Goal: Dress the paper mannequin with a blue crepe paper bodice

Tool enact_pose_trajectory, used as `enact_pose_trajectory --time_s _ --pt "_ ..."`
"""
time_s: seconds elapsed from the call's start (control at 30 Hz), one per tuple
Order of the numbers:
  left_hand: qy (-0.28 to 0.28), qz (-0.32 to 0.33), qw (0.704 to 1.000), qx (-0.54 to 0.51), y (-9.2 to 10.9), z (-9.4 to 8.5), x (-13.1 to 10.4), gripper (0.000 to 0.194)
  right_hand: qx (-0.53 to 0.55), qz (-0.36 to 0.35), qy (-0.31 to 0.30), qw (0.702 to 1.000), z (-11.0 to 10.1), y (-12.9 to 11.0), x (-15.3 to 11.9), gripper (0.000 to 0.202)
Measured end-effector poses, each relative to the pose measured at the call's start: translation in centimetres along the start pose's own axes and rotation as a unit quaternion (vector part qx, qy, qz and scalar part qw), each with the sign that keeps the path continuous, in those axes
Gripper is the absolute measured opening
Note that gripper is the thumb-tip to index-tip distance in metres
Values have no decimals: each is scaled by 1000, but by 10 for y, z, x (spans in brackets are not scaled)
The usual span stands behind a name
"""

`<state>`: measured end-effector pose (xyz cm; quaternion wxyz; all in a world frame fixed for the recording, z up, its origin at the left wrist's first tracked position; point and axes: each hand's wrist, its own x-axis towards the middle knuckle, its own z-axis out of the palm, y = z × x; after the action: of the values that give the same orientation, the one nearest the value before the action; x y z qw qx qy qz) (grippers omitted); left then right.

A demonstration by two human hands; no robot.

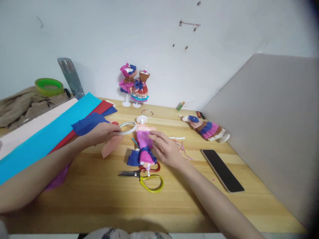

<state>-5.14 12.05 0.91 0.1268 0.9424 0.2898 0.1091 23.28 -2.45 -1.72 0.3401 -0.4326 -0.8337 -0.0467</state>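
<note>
A small white mannequin in a pink and blue crepe-paper dress [145, 139] lies on the light wooden table [99, 205], base away from the person; the right hand [166, 147] touches the dress's right edge with curved fingers, whether pinching it cannot be told. The left hand [107, 131] grips a narrow white ring-shaped tape roll [135, 128] just left of the dress. Scissors with one red and one yellow handle [136, 174] lie overlapped by the mannequin's near end, with a black-screened rectangular phone [222, 170] farther right.

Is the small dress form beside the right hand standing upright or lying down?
Lying down: the dress form stretches along the table, its round white base at the far end, its neck over the scissors.
</note>
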Motion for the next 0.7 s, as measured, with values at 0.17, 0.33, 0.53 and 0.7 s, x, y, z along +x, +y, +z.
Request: enact_pose_trajectory --time_s 0.17,0.33,0.53,0.7 --pt "-7 42 993 -109 9 -9 6 30 61 -8 0 998 -4 11 48 56" --pt "33 45 992 -110 5 -10 10 28 113 -24 -34 993 15 26 85 24" --pt "239 -108 960 -102 -19 -9 8 34 122 63 42 990 19 11 104 14" --pt "160 -260 940 -153 -43 -16 12 17 149 107 123 975 9 5 106 12"
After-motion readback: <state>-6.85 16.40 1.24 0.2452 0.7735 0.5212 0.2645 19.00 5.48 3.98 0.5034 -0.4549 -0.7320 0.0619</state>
